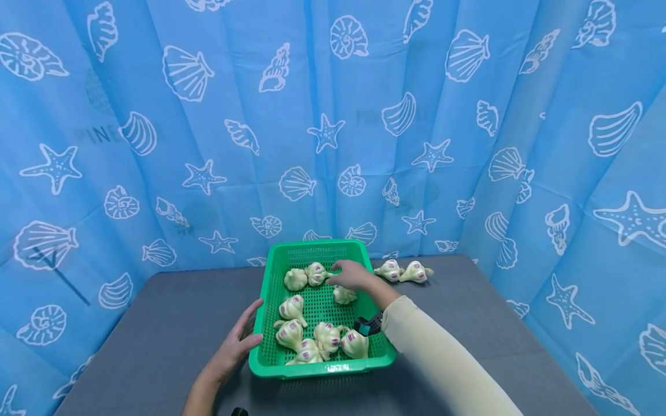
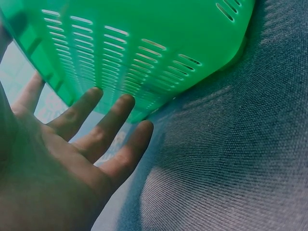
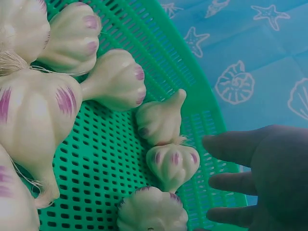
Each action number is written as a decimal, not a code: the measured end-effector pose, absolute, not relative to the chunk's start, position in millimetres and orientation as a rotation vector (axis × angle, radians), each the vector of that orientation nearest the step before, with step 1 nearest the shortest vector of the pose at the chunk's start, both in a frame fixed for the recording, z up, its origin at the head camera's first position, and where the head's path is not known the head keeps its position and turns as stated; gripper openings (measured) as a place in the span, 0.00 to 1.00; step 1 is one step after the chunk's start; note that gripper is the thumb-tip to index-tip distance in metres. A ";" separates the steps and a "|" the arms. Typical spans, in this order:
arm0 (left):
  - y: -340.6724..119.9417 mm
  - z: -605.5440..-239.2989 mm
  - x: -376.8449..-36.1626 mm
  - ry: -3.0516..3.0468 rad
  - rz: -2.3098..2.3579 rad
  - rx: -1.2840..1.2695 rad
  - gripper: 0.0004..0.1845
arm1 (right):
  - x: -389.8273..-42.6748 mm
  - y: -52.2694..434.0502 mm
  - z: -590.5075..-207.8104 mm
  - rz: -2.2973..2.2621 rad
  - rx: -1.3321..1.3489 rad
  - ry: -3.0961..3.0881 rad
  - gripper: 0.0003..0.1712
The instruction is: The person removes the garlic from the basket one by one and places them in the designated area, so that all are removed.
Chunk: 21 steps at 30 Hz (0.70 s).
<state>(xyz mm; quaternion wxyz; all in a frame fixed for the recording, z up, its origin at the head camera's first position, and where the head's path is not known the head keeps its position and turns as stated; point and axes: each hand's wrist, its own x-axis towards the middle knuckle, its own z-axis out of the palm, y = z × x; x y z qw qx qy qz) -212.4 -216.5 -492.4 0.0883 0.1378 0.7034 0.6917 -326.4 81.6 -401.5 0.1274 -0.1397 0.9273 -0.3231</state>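
Reaching into the green basket [image 1: 276,358] with the right hand [image 1: 351,274], fingers relaxed and spread, holding nothing; fingertips hover just beside a garlic bulb [image 1: 315,273] at the basket's far end. In the right wrist view the same bulb [image 3: 172,163] sits just left of the fingers [image 3: 226,144], a small gap between them, not touching. Left hand [image 1: 236,346] lies flat and spread on the grey worktop [image 1: 156,323], fingers straight; thumb side rests against the basket's near-left outer wall. Left wrist view shows the fingers [image 2: 108,130] against the slotted green wall [image 2: 144,29].

Basket stands mid-worktop and holds about nine bulbs: two at the far end, one under the right wrist, one at the left wall, a cluster of bulbs [image 1: 322,341] along the near edge. Two more bulbs [image 1: 403,270] lie on the worktop just right of the basket's far corner. Long pale sleeve on the right arm, dark strap at the wrist. Blue seashell curtain [image 1: 208,115] behind.
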 end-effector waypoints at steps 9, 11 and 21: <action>-217.2 -492.1 -212.2 2.105 2.052 0.431 0.36 | -327.2 76.2 -412.3 -0.842 -0.416 2.700 0.29; -217.2 -492.2 -212.1 2.106 2.052 0.428 0.36 | -327.6 74.4 -415.1 -0.829 -0.416 2.689 0.28; -218.6 -492.6 -213.6 2.106 2.044 0.432 0.35 | -327.4 68.1 -418.8 -0.814 -0.426 2.686 0.15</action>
